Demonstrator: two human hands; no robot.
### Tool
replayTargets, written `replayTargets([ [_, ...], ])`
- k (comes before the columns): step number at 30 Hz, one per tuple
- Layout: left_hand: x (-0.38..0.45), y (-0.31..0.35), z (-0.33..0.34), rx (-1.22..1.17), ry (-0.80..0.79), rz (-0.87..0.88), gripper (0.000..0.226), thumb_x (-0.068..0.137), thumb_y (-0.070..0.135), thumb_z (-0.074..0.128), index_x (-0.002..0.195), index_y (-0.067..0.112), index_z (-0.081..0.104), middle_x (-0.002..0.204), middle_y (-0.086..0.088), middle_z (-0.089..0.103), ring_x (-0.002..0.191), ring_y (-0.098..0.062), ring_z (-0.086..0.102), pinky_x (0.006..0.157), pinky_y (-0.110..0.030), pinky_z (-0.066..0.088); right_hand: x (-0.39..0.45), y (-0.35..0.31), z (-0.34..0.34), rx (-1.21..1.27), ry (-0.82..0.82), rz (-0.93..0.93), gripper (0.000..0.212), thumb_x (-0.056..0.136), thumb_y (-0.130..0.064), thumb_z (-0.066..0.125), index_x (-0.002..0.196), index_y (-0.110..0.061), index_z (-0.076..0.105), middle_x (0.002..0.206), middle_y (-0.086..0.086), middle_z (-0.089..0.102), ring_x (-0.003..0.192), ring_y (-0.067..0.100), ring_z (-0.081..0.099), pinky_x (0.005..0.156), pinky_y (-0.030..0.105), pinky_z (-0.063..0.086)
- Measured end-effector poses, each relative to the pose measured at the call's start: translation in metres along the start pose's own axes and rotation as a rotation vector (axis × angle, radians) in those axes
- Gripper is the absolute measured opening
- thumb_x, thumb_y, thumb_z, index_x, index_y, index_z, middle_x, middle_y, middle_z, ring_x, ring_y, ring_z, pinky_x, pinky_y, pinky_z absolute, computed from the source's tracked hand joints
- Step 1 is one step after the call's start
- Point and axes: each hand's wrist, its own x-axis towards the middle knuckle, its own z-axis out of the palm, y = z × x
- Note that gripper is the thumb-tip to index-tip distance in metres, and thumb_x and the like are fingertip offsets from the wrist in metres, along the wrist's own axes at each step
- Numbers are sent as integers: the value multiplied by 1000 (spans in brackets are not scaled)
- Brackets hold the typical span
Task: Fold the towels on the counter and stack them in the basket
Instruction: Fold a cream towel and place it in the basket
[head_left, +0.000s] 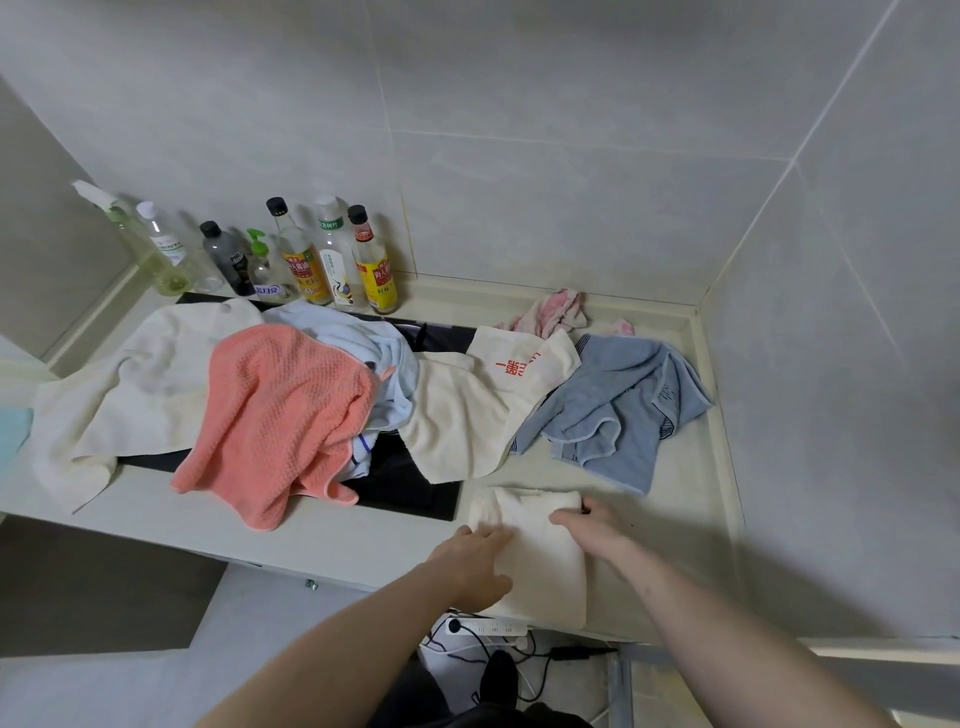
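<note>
Left hand (475, 564): fingers spread flat, pressing the folded cream towel (540, 561) at the counter (332, 545) front edge. Right hand (592, 525): rests on the same towel's right side; fingertips partly hidden, seemingly flat. Beyond: coral towel (275, 415), cream towel with red print (467, 410), blue-grey towel (623, 410), unfolded, overlapping the black cooktop (410, 491). Rear wall: bottles (332, 260).

The black cooktop (410, 488) lies mostly hidden under towels; a teal cloth (11, 431) is cut off left.
</note>
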Motion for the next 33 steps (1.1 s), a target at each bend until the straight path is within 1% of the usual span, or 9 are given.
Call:
replayTargets([
  [3,-3,-3,4,-13,16,12,73,95,36,46,160,36,14,166,12,21,141,-22,29,114,-42,36,-1,-1,-2,-23,-25,-11,35,79,-26,76,112,-20,69,106,0,71,89,15,64,77,28,49],
  [8,-11,-4,21,71,110,56,66,94,28,43,157,31,25,166,13,18,138,-22,31,113,-41,36,0,-1,-12,-84,-6,-48,40,68,-20,78,106,-25,67,102,-6,72,91,16,67,87,35,58],
  [11,-15,-5,32,168,137,136,60,96,25,44,153,31,31,167,13,12,138,-21,30,114,-39,34,-5,-3,-20,-77,-30,-37,50,70,-16,79,117,-21,63,93,-2,69,69,14,66,55,25,52],
  [13,-16,-6,38,229,111,163,61,97,27,46,155,31,28,168,14,7,142,-21,26,116,-40,31,-8,-2,-23,-75,-37,-30,51,70,-26,84,116,-27,61,90,-3,68,62,13,63,46,21,43],
  [15,-15,-7,39,278,85,170,64,98,28,47,157,31,22,169,13,4,144,-22,24,117,-42,30,-10,-1,-27,-129,-48,-74,47,72,-39,87,110,-34,61,90,-10,68,68,7,63,48,18,45],
  [19,-12,-3,34,298,59,168,67,97,26,49,158,31,21,170,11,3,147,-24,20,118,-45,29,-11,4,-30,-206,-5,-163,41,79,-34,83,116,-22,70,109,-6,71,87,10,64,78,24,51],
  [25,-9,6,23,229,85,143,68,92,22,49,156,29,28,167,8,11,144,-24,25,117,-42,31,-19,8,-22,-23,159,-234,27,85,-20,78,109,-21,66,87,-4,73,56,13,73,50,28,57],
  [30,-15,13,27,62,150,157,60,92,28,50,151,27,41,152,8,35,133,-18,42,108,-36,44,-30,18,-21,-9,280,-375,26,81,-17,79,82,-38,64,74,-12,70,64,15,72,63,41,62],
  [33,-17,9,34,47,88,158,64,92,32,51,154,29,36,158,8,33,139,-19,39,114,-37,39,-38,28,-21,-94,327,-450,21,81,-22,80,82,-38,67,73,-17,67,74,13,68,69,32,55],
])
